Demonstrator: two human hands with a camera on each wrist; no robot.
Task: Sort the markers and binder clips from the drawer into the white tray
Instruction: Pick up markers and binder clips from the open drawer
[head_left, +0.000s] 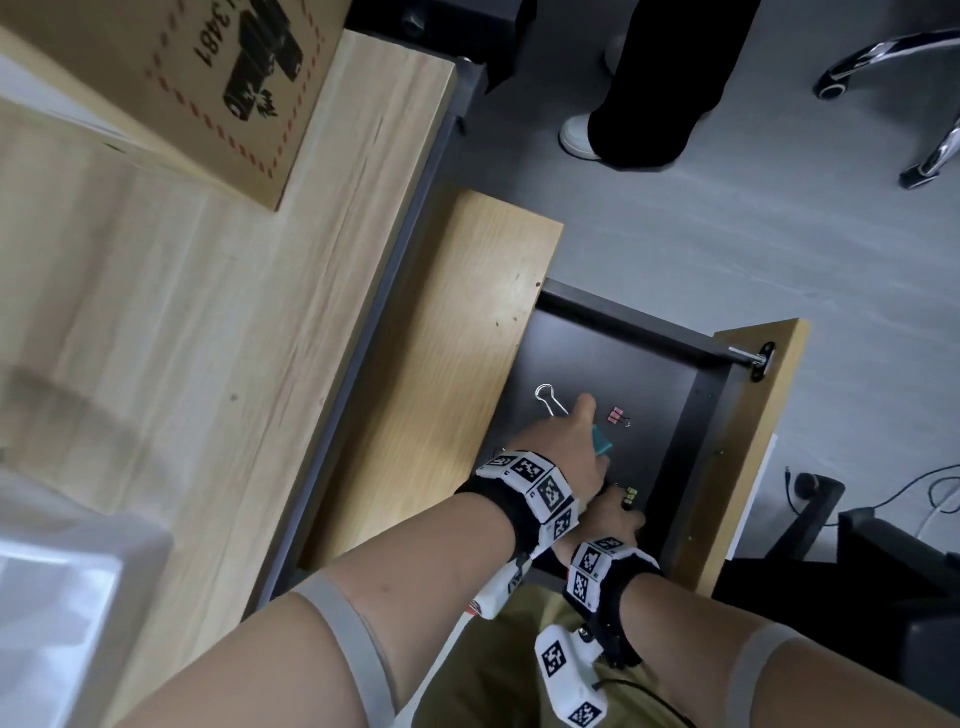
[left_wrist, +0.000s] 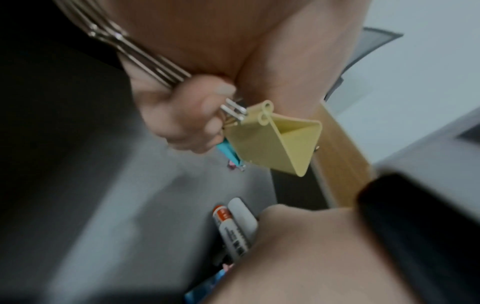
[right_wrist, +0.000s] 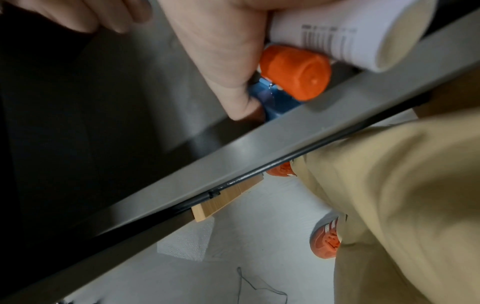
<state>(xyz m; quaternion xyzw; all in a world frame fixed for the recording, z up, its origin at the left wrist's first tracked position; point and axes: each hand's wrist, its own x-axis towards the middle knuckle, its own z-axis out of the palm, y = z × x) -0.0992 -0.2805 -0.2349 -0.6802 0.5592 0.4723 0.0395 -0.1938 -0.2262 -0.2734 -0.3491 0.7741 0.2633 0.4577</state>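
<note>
Left hand (left_wrist: 187, 123): your fingers curl round clip handles; yellow binder clip (left_wrist: 275, 142) and teal binder clip (left_wrist: 230, 153) dangle.
Right hand (right_wrist: 215, 53): gripping markers (right_wrist: 296, 72).
Room: drawer (head_left: 639, 374) floor open toward 12 o'clock; pink binder clip (head_left: 618, 415) lies there.

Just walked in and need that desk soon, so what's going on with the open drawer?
A person is clearing the open dark drawer. Their left hand grips the wire handles of a large yellow binder clip and a teal binder clip. Their right hand holds white markers, one with an orange cap. A small pink binder clip lies in the drawer. The white tray waits on the wooden desk.
</note>
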